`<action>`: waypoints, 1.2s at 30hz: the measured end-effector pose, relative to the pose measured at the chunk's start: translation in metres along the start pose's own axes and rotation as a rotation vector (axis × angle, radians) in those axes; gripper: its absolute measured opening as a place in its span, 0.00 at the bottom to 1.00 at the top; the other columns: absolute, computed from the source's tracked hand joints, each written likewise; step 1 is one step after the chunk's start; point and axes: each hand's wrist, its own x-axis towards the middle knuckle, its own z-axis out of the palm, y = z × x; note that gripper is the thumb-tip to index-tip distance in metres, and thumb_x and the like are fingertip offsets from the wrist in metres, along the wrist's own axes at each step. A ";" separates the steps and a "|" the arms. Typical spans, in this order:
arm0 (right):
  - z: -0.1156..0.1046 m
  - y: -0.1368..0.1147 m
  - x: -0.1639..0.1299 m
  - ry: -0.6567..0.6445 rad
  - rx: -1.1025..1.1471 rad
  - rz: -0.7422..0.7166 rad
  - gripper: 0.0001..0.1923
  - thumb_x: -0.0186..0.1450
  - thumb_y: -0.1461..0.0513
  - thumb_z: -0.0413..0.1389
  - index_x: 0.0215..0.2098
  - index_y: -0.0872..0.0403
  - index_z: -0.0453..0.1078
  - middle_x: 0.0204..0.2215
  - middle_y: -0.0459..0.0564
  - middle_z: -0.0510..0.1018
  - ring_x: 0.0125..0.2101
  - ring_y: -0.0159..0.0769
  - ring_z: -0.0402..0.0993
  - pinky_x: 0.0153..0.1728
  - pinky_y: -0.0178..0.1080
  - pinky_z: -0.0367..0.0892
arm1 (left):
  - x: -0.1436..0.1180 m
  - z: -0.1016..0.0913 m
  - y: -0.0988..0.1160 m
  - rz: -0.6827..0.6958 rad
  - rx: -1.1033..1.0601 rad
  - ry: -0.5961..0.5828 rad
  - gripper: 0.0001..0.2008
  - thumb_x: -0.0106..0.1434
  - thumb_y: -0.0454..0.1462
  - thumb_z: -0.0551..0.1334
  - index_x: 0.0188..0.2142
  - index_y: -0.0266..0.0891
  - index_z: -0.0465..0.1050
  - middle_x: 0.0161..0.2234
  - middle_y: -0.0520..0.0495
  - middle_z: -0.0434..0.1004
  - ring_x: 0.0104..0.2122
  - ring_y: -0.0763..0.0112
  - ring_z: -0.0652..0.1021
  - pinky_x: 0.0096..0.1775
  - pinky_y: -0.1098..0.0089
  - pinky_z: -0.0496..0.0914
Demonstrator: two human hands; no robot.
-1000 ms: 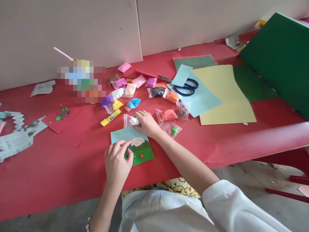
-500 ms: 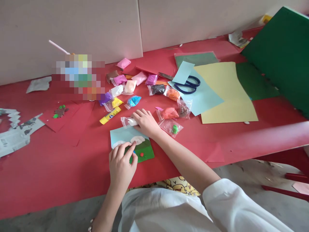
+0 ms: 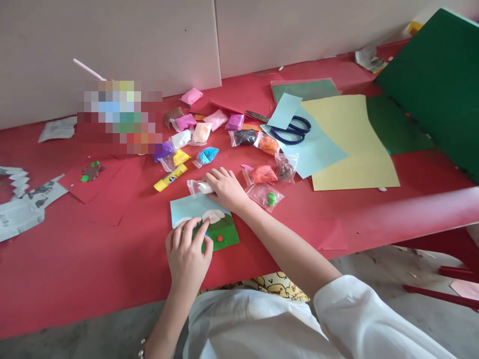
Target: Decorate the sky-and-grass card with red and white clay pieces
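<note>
A small picture card (image 3: 229,232) lies on the red table in front of me, light blue above and green below, with white clay clouds (image 3: 214,216) and a red dot (image 3: 219,238). My left hand (image 3: 188,249) rests over its left part with fingers apart, the index fingertip at the edge of a cloud. Part of the card is hidden under that hand. Just beyond the card's top edge, my right hand (image 3: 225,188) has its fingers closed over a clear bag of white clay (image 3: 204,188). A green clay bag (image 3: 271,199) lies to its right.
Bags of coloured clay (image 3: 207,156) and a yellow glue stick (image 3: 170,178) lie behind my hands. Scissors (image 3: 290,134) rest on blue paper, beside a yellow sheet (image 3: 354,144). A green board (image 3: 437,89) stands at right. Paper scraps (image 3: 22,217) lie at left.
My left hand has shifted very slightly to the left over the card. The right hand stays on the white clay bag.
</note>
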 end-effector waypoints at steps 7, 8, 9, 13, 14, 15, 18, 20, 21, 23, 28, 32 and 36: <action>-0.002 -0.001 0.000 -0.002 0.000 0.001 0.12 0.64 0.65 0.53 0.46 0.54 0.67 0.46 0.55 0.74 0.47 0.47 0.66 0.44 0.45 0.61 | -0.001 -0.001 -0.002 -0.004 0.021 0.044 0.16 0.59 0.30 0.58 0.45 0.43 0.77 0.45 0.44 0.78 0.45 0.56 0.74 0.48 0.59 0.63; -0.002 -0.001 0.000 -0.003 -0.002 0.001 0.12 0.64 0.65 0.53 0.46 0.54 0.67 0.46 0.55 0.74 0.47 0.47 0.66 0.43 0.44 0.61 | -0.002 -0.001 -0.003 0.000 0.028 0.046 0.17 0.59 0.30 0.59 0.46 0.42 0.77 0.45 0.43 0.78 0.46 0.56 0.74 0.48 0.58 0.63; -0.002 -0.001 0.000 -0.004 -0.004 0.002 0.12 0.64 0.65 0.53 0.47 0.54 0.67 0.46 0.55 0.74 0.47 0.47 0.66 0.43 0.44 0.61 | -0.002 -0.001 -0.003 0.007 0.034 0.043 0.17 0.59 0.30 0.59 0.47 0.41 0.76 0.46 0.43 0.78 0.46 0.56 0.74 0.48 0.58 0.63; 0.000 0.000 0.001 0.000 -0.011 0.002 0.13 0.64 0.65 0.53 0.47 0.54 0.67 0.46 0.55 0.74 0.47 0.47 0.65 0.43 0.44 0.60 | -0.002 -0.001 -0.003 0.060 0.072 0.015 0.18 0.60 0.32 0.60 0.49 0.41 0.76 0.47 0.43 0.77 0.47 0.54 0.74 0.48 0.58 0.63; 0.001 0.000 0.001 0.001 -0.013 0.001 0.13 0.64 0.65 0.53 0.47 0.54 0.67 0.46 0.55 0.74 0.47 0.47 0.65 0.43 0.44 0.60 | -0.001 -0.001 -0.003 0.072 0.086 0.016 0.17 0.60 0.32 0.60 0.49 0.41 0.76 0.48 0.43 0.77 0.47 0.54 0.74 0.48 0.58 0.63; 0.001 0.001 0.000 0.004 -0.014 0.000 0.12 0.64 0.65 0.53 0.47 0.54 0.67 0.46 0.55 0.74 0.47 0.47 0.65 0.43 0.44 0.61 | -0.001 -0.001 -0.002 0.084 0.101 0.017 0.17 0.60 0.33 0.60 0.49 0.41 0.76 0.48 0.43 0.77 0.47 0.54 0.73 0.49 0.58 0.63; 0.002 0.001 0.000 0.016 -0.014 -0.004 0.12 0.64 0.64 0.53 0.47 0.54 0.67 0.46 0.54 0.74 0.47 0.47 0.65 0.43 0.44 0.61 | 0.000 -0.002 -0.002 0.114 0.141 0.013 0.16 0.62 0.35 0.59 0.49 0.40 0.76 0.49 0.43 0.77 0.47 0.54 0.74 0.50 0.57 0.63; 0.001 0.001 0.000 0.019 -0.012 -0.005 0.13 0.64 0.64 0.53 0.47 0.54 0.67 0.46 0.54 0.74 0.47 0.47 0.66 0.43 0.44 0.61 | 0.001 -0.002 -0.001 0.132 0.156 0.016 0.16 0.62 0.36 0.59 0.49 0.39 0.76 0.49 0.42 0.77 0.47 0.54 0.74 0.50 0.57 0.62; 0.001 0.001 0.000 0.018 -0.012 -0.007 0.13 0.64 0.64 0.53 0.47 0.54 0.67 0.46 0.54 0.74 0.47 0.47 0.66 0.42 0.44 0.61 | 0.001 -0.003 -0.001 0.139 0.159 0.021 0.16 0.63 0.36 0.59 0.50 0.39 0.76 0.49 0.42 0.77 0.47 0.54 0.74 0.51 0.57 0.62; 0.001 0.002 0.000 0.017 -0.014 -0.011 0.13 0.64 0.64 0.54 0.47 0.54 0.67 0.46 0.54 0.74 0.47 0.47 0.66 0.42 0.44 0.61 | 0.002 -0.003 -0.001 0.155 0.159 0.028 0.17 0.63 0.36 0.59 0.51 0.39 0.75 0.50 0.42 0.77 0.47 0.54 0.73 0.51 0.56 0.62; 0.002 0.002 0.000 0.023 -0.022 -0.014 0.13 0.64 0.65 0.54 0.48 0.54 0.67 0.46 0.54 0.74 0.47 0.47 0.66 0.42 0.44 0.61 | 0.005 -0.003 -0.001 0.166 0.149 -0.023 0.17 0.63 0.37 0.59 0.52 0.41 0.75 0.52 0.42 0.75 0.48 0.52 0.72 0.52 0.54 0.61; 0.001 0.001 0.000 0.017 -0.018 -0.015 0.14 0.64 0.65 0.53 0.48 0.54 0.67 0.47 0.54 0.74 0.47 0.46 0.66 0.43 0.44 0.61 | 0.008 0.000 -0.002 0.106 0.080 -0.061 0.17 0.65 0.38 0.58 0.52 0.42 0.74 0.53 0.43 0.74 0.49 0.53 0.71 0.51 0.55 0.62; 0.000 0.000 0.000 0.009 -0.019 -0.001 0.13 0.64 0.65 0.53 0.48 0.55 0.67 0.46 0.54 0.74 0.47 0.46 0.66 0.43 0.44 0.61 | 0.007 0.003 -0.005 0.044 -0.024 -0.043 0.17 0.66 0.36 0.56 0.53 0.40 0.74 0.53 0.42 0.73 0.49 0.55 0.71 0.50 0.58 0.64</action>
